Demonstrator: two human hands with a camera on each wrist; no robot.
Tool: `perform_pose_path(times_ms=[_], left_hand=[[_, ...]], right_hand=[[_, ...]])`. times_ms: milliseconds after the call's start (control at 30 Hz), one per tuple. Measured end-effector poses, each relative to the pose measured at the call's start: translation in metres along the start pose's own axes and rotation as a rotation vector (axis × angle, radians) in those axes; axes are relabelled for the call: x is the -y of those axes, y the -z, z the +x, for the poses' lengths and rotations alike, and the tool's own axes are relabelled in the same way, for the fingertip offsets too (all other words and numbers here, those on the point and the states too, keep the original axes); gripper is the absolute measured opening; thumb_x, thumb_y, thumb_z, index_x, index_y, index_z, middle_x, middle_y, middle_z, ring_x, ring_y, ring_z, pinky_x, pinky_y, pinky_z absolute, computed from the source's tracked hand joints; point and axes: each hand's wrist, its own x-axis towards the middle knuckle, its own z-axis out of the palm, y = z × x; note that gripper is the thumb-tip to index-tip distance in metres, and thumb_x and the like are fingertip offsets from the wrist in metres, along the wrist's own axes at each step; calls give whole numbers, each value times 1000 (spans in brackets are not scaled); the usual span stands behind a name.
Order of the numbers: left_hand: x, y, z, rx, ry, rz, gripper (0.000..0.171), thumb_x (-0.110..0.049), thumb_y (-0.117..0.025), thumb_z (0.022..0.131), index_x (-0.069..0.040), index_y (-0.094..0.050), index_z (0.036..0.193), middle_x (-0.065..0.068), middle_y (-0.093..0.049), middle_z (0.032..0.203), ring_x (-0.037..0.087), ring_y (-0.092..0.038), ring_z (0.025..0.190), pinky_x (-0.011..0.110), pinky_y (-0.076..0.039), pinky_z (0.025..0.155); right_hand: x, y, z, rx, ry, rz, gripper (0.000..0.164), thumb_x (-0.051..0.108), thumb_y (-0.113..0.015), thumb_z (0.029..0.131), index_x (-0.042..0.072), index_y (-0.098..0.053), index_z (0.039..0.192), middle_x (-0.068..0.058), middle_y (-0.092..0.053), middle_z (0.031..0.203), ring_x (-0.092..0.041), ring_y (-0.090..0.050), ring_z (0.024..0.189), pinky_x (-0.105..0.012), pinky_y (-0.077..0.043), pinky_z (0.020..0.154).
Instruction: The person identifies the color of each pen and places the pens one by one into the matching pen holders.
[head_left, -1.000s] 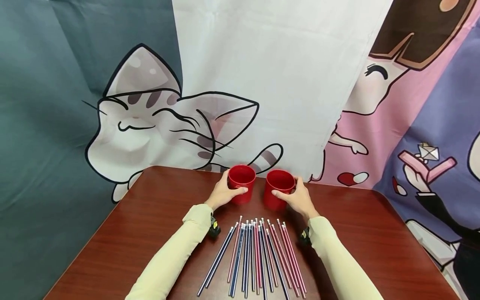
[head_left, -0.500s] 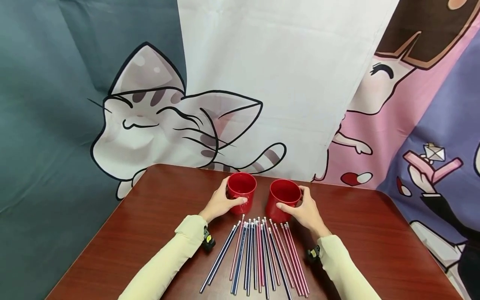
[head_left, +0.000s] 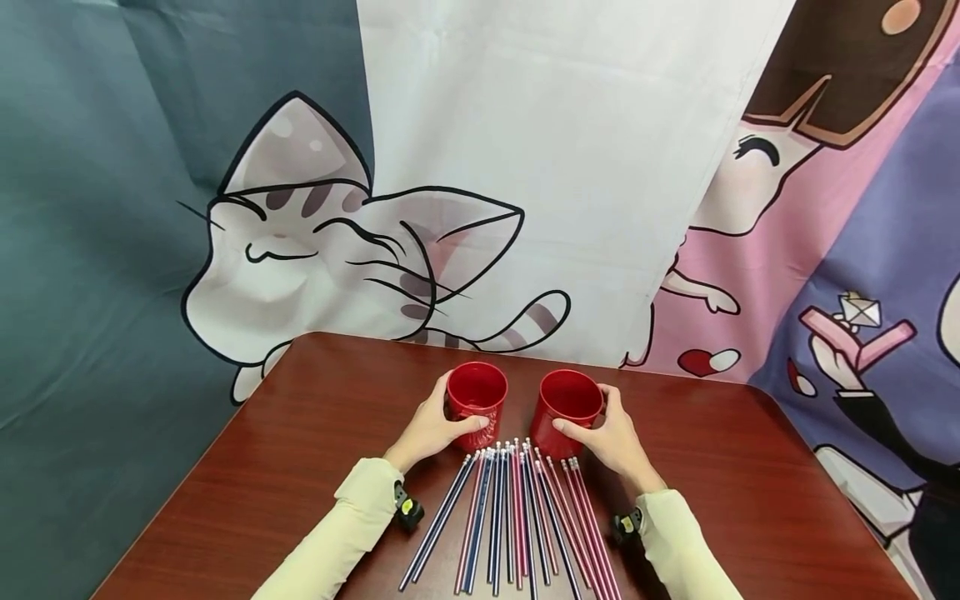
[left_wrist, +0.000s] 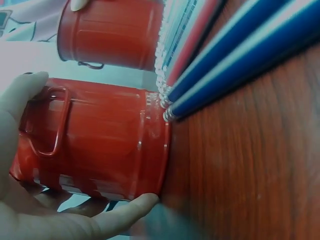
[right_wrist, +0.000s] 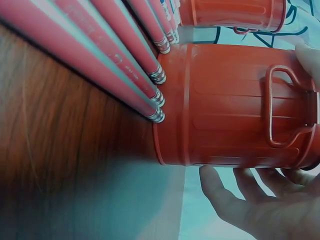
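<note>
Two small red metal buckets with wire side handles stand upright side by side at the far ends of the pencils. My left hand (head_left: 433,427) holds the left bucket (head_left: 496,419), thumb on its near side and fingers around its outer wall. In the left wrist view that bucket (left_wrist: 105,135) meets the pencil ends at its base. The right bucket (head_left: 544,425) is gripped the same way by my right hand (head_left: 618,437). The right wrist view has several pink pencils (right_wrist: 117,55) reaching the base of that bucket (right_wrist: 225,105). Neither bucket shows anything inside.
Several blue and pink metallic pencils (head_left: 516,521) lie fanned out between my forearms, white eraser ends away from me. The brown wooden table (head_left: 247,475) extends to both sides. A printed cloth backdrop (head_left: 525,167) hangs behind its far edge.
Both hands have drawn the buckets nearer to me, up to the pencils' eraser ends. The gap between the buckets has widened a little. The pencils have stayed in about the same place.
</note>
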Motion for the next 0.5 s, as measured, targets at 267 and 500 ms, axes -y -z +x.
perform_pose_path(times_ms=[267, 500], left_hand=[[-31, 2, -19, -6, 1, -13, 87, -26, -74, 75, -16, -22, 143, 12, -43, 135, 31, -40, 122, 46, -47, 88], [-27, -2, -20, -29, 6, -34, 87, -24, -74, 76, -15, -21, 144, 13, -41, 137, 32, -38, 123, 46, -48, 87]], right_hand=[[2, -1, -7, 27, -8, 41, 88, 40, -76, 71, 15, -23, 137, -11, -42, 131, -32, -46, 113, -42, -51, 82], [14, 8, -15, 117, -75, 38, 98, 38, -72, 77, 8, -7, 144, -20, -31, 139, -40, -38, 123, -46, -47, 89]])
